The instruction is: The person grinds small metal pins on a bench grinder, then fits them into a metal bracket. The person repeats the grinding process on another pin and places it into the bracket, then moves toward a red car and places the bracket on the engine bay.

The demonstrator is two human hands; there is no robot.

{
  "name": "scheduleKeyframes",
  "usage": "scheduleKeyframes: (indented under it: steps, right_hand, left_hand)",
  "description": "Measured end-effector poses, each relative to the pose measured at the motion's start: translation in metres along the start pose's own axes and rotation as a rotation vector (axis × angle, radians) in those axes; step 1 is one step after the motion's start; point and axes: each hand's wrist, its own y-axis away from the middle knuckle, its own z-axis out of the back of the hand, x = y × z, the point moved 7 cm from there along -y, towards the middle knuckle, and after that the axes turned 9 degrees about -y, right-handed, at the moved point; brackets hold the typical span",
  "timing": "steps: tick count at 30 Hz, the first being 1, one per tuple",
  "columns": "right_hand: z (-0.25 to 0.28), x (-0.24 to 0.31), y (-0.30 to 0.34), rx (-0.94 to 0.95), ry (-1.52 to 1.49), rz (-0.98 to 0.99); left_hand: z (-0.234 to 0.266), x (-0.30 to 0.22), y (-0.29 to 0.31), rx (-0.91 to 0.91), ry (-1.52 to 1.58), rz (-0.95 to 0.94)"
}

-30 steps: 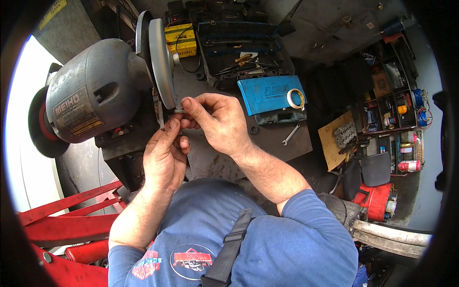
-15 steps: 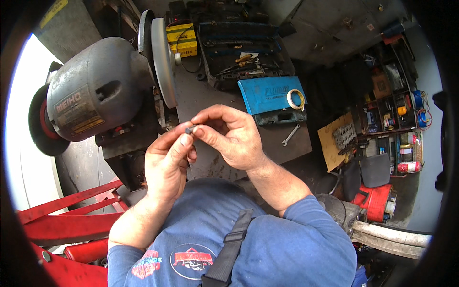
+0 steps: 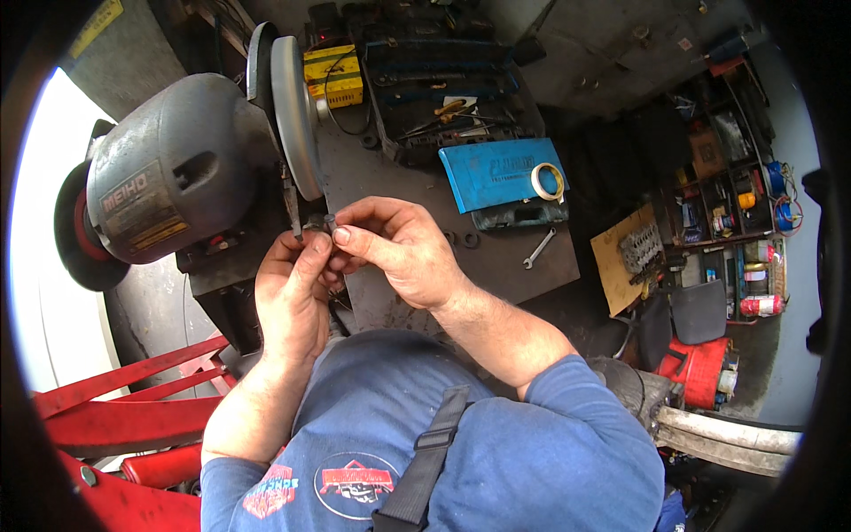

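A short, dark, round metal pin point(image 3: 330, 219) is pinched between the thumb and forefinger of my right hand point(image 3: 403, 257). My left hand point(image 3: 294, 297) is closed too, its thumb and fingertips meeting the right fingers at the pin's lower end. The pin stands roughly upright, and fingers hide its lower part. Just beyond my left fingers is a bench grinder point(image 3: 182, 173). The pin is close to its grey grinding wheel point(image 3: 297, 124) but apart from it. A narrow metal part point(image 3: 291, 206) below the wheel is near my left fingertips.
On the dark metal bench point(image 3: 505, 253) lie a wrench point(image 3: 539, 249), a blue case point(image 3: 492, 173) with a tape roll point(image 3: 547, 182), and an open toolbox point(image 3: 443, 89). A yellow box point(image 3: 334, 77) stands behind the wheel. Red metal bars point(image 3: 133, 421) are at lower left, shelves point(image 3: 722, 191) at right.
Both hands have moved slightly left, nearer the grinder. The pin has turned from lying sideways to roughly upright. Small dark rings on the bench now show beyond my right hand.
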Motion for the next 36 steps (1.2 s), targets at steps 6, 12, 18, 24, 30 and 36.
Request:
scheduleKeyframes:
  steps: [6, 12, 18, 24, 30, 36]
  right_hand:
    - [0.000, -0.012, -0.013, -0.031, -0.197, -0.117]
    - [-0.003, -0.012, -0.016, -0.022, -0.212, -0.158]
    - [-0.003, -0.014, -0.018, -0.017, -0.246, -0.174]
    - [-0.004, -0.016, -0.019, -0.003, -0.304, -0.217]
    - [-0.001, -0.018, -0.020, 0.002, -0.337, -0.227]
    - [0.001, -0.017, -0.020, 0.000, -0.341, -0.234]
  left_hand:
    - [0.000, -0.002, -0.012, 0.008, 0.053, 0.026]
    - [-0.003, -0.002, -0.009, 0.008, 0.046, 0.002]
    - [-0.003, -0.001, -0.009, -0.003, 0.036, -0.031]
    - [-0.001, -0.001, -0.010, 0.007, 0.050, -0.046]
    - [-0.001, 0.000, -0.011, 0.008, 0.053, -0.039]
    - [-0.002, 0.001, -0.011, 0.000, 0.035, -0.031]
